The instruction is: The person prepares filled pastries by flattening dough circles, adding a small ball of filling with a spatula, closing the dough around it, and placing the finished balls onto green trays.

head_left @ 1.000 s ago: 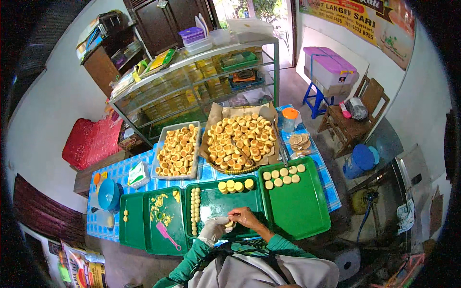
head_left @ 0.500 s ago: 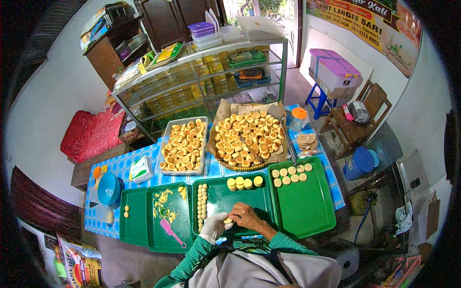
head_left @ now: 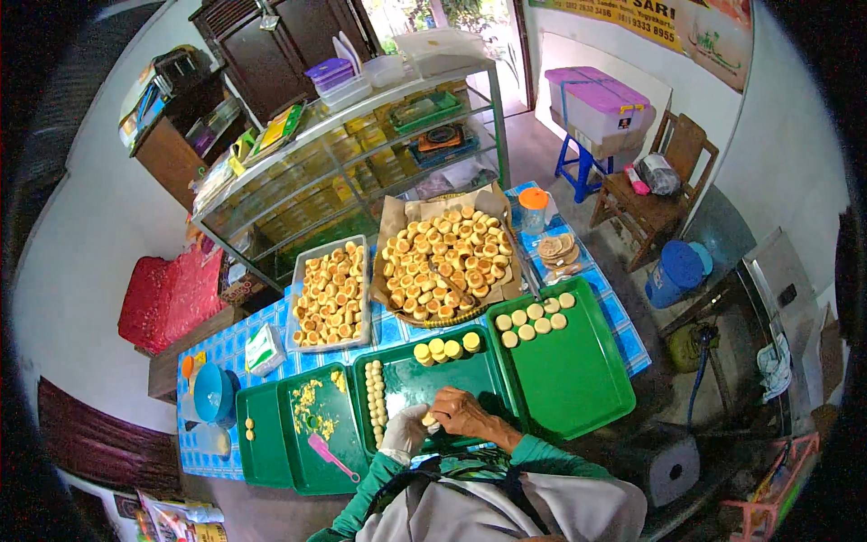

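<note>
My left hand [head_left: 405, 430], in a white glove, holds a small pale dough piece [head_left: 429, 419] over the near edge of the middle green tray [head_left: 413, 377]. Bare, my right hand [head_left: 463, 415] is curled with its fingertips against the same piece; its fingers partly hide it. Left of my hands, a column of small dough balls [head_left: 376, 397] lies along the tray's side. Short stacks of yellow dough discs [head_left: 446, 349] stand at its far edge. On the right green tray [head_left: 578, 379], flattened pale rounds [head_left: 526, 331] sit in two rows at the far end.
Further left, a green tray [head_left: 293, 461] holds yellow crumbs and a pink spatula [head_left: 331, 456]. Behind the trays stand a clear tub [head_left: 369, 303] and a paper-lined basket [head_left: 391, 213] of browned pastries. A blue bowl [head_left: 213, 394] is at the left, an orange-lidded jar [head_left: 533, 212] at the far right.
The view has shifted and tilted, so the table appears turned. Both hands stay together at the dough piece, with my right fingers still against it. The trays' contents look the same.
</note>
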### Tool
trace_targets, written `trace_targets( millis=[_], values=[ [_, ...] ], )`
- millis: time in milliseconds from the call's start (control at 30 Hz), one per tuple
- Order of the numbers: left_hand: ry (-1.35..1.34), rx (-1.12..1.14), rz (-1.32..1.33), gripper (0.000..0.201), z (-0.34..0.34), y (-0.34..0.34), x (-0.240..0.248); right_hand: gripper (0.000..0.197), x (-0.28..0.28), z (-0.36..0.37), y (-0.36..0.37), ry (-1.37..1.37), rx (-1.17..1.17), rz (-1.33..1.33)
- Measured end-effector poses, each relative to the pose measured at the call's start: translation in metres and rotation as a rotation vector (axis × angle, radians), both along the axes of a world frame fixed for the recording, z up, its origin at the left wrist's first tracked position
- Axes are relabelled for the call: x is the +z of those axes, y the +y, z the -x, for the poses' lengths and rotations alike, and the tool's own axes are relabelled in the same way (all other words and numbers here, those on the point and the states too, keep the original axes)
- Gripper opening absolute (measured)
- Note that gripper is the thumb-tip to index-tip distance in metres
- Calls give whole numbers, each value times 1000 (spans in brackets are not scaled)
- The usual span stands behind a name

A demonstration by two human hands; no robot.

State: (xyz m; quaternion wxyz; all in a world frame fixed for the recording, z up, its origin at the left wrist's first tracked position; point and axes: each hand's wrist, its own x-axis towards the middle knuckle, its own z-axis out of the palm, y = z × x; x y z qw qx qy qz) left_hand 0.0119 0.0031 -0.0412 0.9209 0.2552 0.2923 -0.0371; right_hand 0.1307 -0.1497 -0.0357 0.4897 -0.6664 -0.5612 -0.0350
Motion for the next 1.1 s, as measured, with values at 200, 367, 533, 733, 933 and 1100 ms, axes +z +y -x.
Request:
trace_targets(
  millis=[200, 367, 533, 733, 933, 1100],
  values=[
    [-10, -110, -491, 16, -6, -13, -5, 8, -5, -9, -6, -47, 2, 6],
    [15, 91, -258, 19, -10, -25, 1, 7, -10, -8, -4, 132, -53, -75],
    [-101, 69, -166, 21, -4, -18, -14, 5, -1, -3, -6, 34, -67, 12],
    [-116, -110, -629, 21, 5, -19, -4, 10, -7, 8, -2, -90, -86, -70],
    [-16, 40, -237, 16, -12, -30, 35, 9, -7, 1, -8, 598, -151, -122],
    [5, 33, -261, 17, -14, -25, 36, 10, -8, -2, -11, 325, -167, -202]
  ],
)
